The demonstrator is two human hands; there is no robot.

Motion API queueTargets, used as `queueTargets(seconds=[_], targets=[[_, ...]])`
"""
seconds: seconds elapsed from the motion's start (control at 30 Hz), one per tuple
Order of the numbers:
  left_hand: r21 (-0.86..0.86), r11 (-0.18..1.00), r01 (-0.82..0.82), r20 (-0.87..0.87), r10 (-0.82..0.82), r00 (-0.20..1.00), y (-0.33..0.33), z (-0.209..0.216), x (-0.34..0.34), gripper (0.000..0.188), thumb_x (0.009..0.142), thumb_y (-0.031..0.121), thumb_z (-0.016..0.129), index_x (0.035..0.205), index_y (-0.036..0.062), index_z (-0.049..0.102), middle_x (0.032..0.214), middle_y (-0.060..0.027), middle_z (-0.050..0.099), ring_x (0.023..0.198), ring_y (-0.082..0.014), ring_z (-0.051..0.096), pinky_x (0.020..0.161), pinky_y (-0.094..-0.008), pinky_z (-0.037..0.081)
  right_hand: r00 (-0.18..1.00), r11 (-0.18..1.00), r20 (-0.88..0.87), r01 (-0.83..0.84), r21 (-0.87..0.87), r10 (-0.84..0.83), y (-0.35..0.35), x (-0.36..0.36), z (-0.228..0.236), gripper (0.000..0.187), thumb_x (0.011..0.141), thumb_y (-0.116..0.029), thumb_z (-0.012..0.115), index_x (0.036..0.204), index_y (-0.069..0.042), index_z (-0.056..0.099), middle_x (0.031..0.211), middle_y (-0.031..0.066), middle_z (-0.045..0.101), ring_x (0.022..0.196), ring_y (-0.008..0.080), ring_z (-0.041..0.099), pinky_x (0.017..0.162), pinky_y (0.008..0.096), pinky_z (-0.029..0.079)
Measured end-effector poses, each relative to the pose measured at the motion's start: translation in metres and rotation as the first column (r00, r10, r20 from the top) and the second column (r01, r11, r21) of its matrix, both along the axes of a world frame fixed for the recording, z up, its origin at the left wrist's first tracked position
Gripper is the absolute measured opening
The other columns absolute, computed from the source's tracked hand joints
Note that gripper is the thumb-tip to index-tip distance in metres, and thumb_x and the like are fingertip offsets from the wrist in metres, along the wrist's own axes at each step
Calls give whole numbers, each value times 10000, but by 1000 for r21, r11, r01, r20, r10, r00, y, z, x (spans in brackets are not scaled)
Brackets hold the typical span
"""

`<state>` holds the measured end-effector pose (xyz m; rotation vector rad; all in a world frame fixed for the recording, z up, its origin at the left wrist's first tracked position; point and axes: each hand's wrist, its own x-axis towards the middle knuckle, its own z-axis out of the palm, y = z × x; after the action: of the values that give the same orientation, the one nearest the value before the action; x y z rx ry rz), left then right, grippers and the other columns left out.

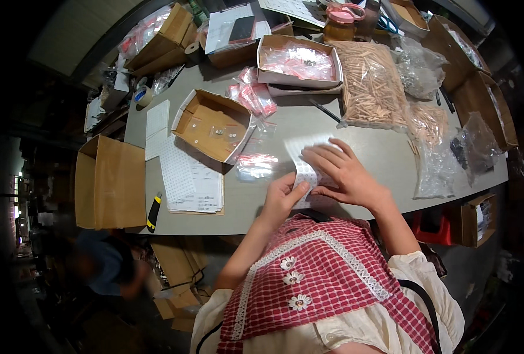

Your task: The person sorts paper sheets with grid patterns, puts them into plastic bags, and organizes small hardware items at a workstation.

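In front of my apron is a white sheet of small round stickers (306, 172), bent upward and blurred at its far edge. My left hand (282, 197) is closed on its left side, thumb on top. Fingers stretched and thumb apart, my right hand (345, 177) lies against the sheet's right part. Just beyond my left hand are small clear zip bags (257, 167) with red strips. A shallow cardboard tray (206, 121) holding a few small pieces stands farther left. Sheets printed with dots (178, 171) lie on a stack of papers (206, 194).
A yellow-black utility knife (154, 211) lies by the table's left front edge, beside an open carton (111, 183). A box of zip bags (300, 78), a big bag of wooden pegs (371, 85) and a black pen (325, 110) are beyond my hands. Another person (105, 262) is at lower left.
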<state>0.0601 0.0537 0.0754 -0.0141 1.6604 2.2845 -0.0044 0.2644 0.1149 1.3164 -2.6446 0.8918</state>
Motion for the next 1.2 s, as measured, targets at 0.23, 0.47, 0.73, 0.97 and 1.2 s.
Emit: queueTargets(seconds=[0.23, 0.47, 0.73, 0.97, 1.2], targets=[[-478, 799, -366, -550, 52, 833, -29, 19, -2, 392, 882, 114, 711, 1257, 13, 651, 1112, -62, 693, 1024, -150, 622, 885, -298, 494, 879, 986, 475, 105, -131, -31, -9, 9, -16, 464, 885, -211, 704, 1310, -62, 592, 1140, 183, 687, 983, 379, 658, 875, 436, 521], [-454, 819, -352, -330, 213, 920, -31, -6, 3, 281, 896, 2, 691, 1175, 0, 654, 942, -9, 666, 850, -71, 612, 768, -223, 493, 843, 964, 534, 88, -251, 63, -33, 1, -25, 357, 901, -203, 722, 1199, -25, 641, 980, 152, 699, 870, 267, 689, 783, 368, 541], [-452, 799, -397, -235, 323, 917, -41, -34, 8, 138, 894, 44, 725, 1013, -2, 672, 837, 20, 637, 764, -39, 565, 688, -202, 456, 673, 953, 739, 198, -229, 38, -38, -7, -42, 202, 895, -125, 715, 1045, 0, 664, 879, 102, 700, 794, 164, 670, 706, 324, 526], [-542, 671, -505, -419, 306, 855, -45, -35, 8, 135, 875, 61, 747, 952, -24, 676, 815, 6, 653, 746, -53, 561, 675, -221, 459, 972, 979, 237, 44, -199, 5, -55, -11, -38, 247, 829, -21, 679, 1063, -43, 604, 1026, 148, 625, 988, 347, 611, 825, 413, 516], [-515, 736, -439, -312, 316, 896, -61, -43, 4, 123, 883, 50, 745, 941, -22, 664, 796, 19, 615, 732, -38, 533, 651, -210, 439, 994, 995, 109, -10, -104, 21, -75, -14, -47, 266, 791, 20, 661, 1037, -62, 601, 995, 143, 614, 959, 350, 610, 810, 440, 526]])
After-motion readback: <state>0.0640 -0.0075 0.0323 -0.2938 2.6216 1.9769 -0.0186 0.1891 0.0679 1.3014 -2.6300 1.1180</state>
